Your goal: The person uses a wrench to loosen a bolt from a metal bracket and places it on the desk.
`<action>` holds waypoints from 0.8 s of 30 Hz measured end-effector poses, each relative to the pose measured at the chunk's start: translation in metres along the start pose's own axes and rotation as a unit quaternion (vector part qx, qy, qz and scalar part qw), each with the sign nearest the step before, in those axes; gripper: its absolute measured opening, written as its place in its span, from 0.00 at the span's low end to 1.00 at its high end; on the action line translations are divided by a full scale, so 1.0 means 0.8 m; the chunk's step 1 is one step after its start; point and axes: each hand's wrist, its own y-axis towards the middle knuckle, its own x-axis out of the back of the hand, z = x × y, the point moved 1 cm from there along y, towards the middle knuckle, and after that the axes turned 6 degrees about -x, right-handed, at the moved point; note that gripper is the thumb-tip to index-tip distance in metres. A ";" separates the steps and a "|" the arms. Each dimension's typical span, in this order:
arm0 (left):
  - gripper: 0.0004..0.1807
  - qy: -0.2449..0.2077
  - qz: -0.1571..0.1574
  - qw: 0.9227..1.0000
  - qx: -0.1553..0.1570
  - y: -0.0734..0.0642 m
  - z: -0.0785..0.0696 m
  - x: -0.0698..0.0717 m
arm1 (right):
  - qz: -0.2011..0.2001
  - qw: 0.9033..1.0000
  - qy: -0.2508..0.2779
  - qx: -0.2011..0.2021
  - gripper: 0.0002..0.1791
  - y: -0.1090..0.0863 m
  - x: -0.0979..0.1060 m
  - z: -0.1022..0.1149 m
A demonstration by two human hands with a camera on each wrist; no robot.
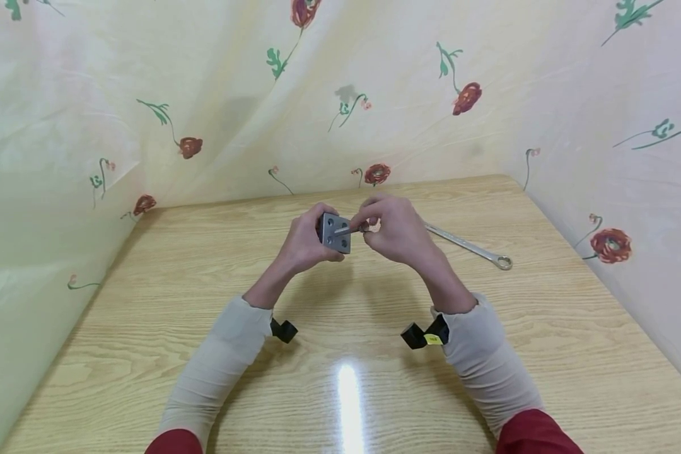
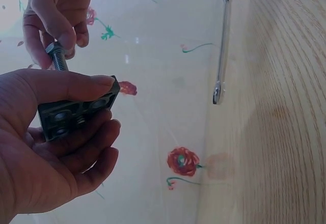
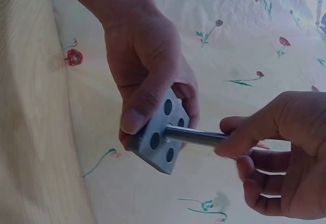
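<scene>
My left hand grips a small grey metal plate by its edges, with its thumb and fingers on opposite sides. Several round holes show in the plate's face. My right hand pinches a hex-head bolt near its head. In the right wrist view the bolt stands out from the middle of the plate, its far end at the central hole. How deep it sits there I cannot tell. Both hands are raised above the table.
A long combination wrench lies on the wooden table, to the right of my right hand. Flower-patterned cloth hangs behind the table and along its sides. A light reflects off the table's front part.
</scene>
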 end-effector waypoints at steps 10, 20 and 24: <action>0.39 0.010 -0.001 1.000 -0.003 -0.001 0.000 0.001 | 0.016 1.000 0.012 0.002 0.23 0.002 0.008 -0.003; 0.39 0.008 -0.001 1.000 -0.002 -0.001 0.001 0.000 | 0.118 0.982 -0.043 -0.143 0.33 0.001 0.009 -0.013; 0.38 0.007 0.002 1.000 -0.002 -0.002 0.000 -0.001 | 0.119 0.984 -0.028 -0.133 0.28 0.001 0.007 -0.010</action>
